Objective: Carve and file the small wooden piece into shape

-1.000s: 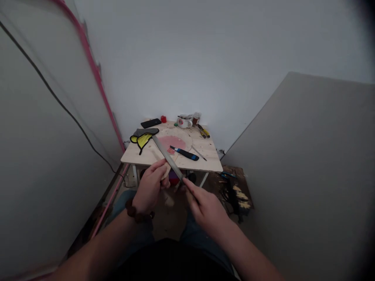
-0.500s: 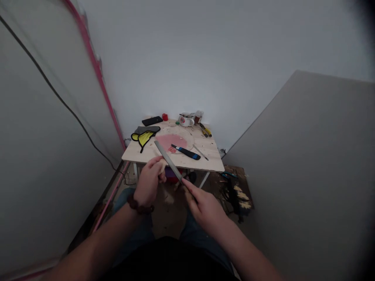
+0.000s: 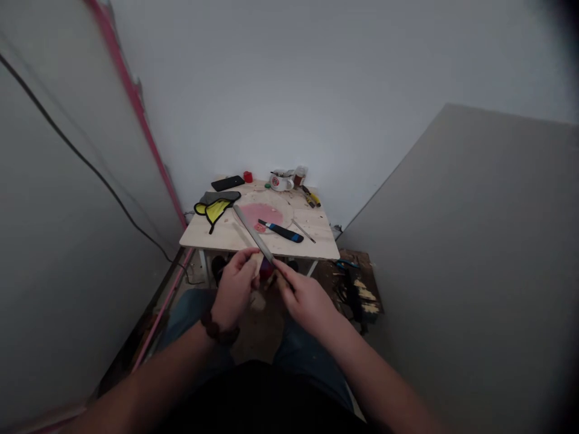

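Note:
My right hand [image 3: 303, 295] is closed round the wooden handle of a long grey file [image 3: 253, 232], which slants up and left over the table's front edge. Between the fingers and thumb of my left hand [image 3: 235, 286] is a small pale piece of wood [image 3: 257, 261]; the fingers cover part of it. The file's blade lies against or just beside this piece; I cannot tell whether they touch. A dark beaded bracelet [image 3: 219, 330] is on my left wrist. Beyond the hands, a black and blue knife [image 3: 284, 232] lies on the wooden table [image 3: 212, 241].
On the table are a grey and yellow cloth [image 3: 215, 210], a black phone [image 3: 228, 182], a red cap [image 3: 248, 176], a white mug [image 3: 280, 182], yellow-handled pliers [image 3: 312, 198] and a thin metal tool [image 3: 304, 231]. A low brown board [image 3: 368, 265] with tools stands right. Walls rise close around.
My right hand and the file have moved up and slightly left, so more of the blade lies past the piece. My left hand has shifted slightly right. The whole view has shifted a little.

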A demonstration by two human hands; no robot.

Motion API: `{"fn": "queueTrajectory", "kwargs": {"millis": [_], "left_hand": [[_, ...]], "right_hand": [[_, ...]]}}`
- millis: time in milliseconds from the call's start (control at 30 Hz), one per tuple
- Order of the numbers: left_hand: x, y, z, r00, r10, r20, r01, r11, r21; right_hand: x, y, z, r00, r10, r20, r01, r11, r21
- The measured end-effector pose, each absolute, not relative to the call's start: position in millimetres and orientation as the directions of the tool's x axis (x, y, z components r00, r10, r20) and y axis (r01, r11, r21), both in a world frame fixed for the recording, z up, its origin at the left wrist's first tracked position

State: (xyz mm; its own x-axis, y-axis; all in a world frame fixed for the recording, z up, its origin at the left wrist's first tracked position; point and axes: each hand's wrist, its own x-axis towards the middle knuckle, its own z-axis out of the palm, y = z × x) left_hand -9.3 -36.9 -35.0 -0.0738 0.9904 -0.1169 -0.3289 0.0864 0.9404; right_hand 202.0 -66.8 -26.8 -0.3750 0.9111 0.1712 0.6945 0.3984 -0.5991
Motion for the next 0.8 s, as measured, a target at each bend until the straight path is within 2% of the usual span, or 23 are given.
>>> {"fn": "queueTrajectory", "kwargs": {"millis": [67, 167, 267, 433, 533, 667, 800], "left_hand": [[-7.0, -37.1, -35.5, -0.112, 0.987, -0.115, -0.335, 0.071, 0.940], [-22.8, -26.6, -26.3, -0.211, 0.968, -0.135, -0.442, 0.029, 0.897], [-35.8, -23.9, -20.0, -0.212, 0.961, -0.179, -0.500, 0.051, 0.865], [-12.8, -42.0, -25.6, -0.057, 0.984, -0.171, -0.421, 0.132, 0.897], [-11.6, -37.9, -18.8, -0.117, 0.986, -0.122, -0.448, 0.058, 0.892], [-33.5, -23.9, -7.3, -0.242, 0.962, -0.127, -0.472, -0.002, 0.881], [-27.7, -35.1, -18.1, -0.148, 0.981, -0.127, -0.380, 0.062, 0.923]], "right_hand": [[195.0, -54.3, -21.1, -0.373, 0.911, 0.174, 0.703, 0.400, -0.588], [199.9, -67.3, -31.7, -0.400, 0.903, 0.159, 0.692, 0.411, -0.593], [216.0, -88.7, -49.0, -0.407, 0.902, 0.145, 0.685, 0.406, -0.605], [214.4, -66.7, -33.4, -0.335, 0.922, 0.196, 0.712, 0.383, -0.588], [209.8, -63.1, -22.5, -0.338, 0.916, 0.217, 0.695, 0.398, -0.598], [220.9, -100.7, -37.8, -0.404, 0.895, 0.187, 0.653, 0.425, -0.626], [219.9, -100.4, -38.1, -0.396, 0.900, 0.181, 0.684, 0.421, -0.596]]}}
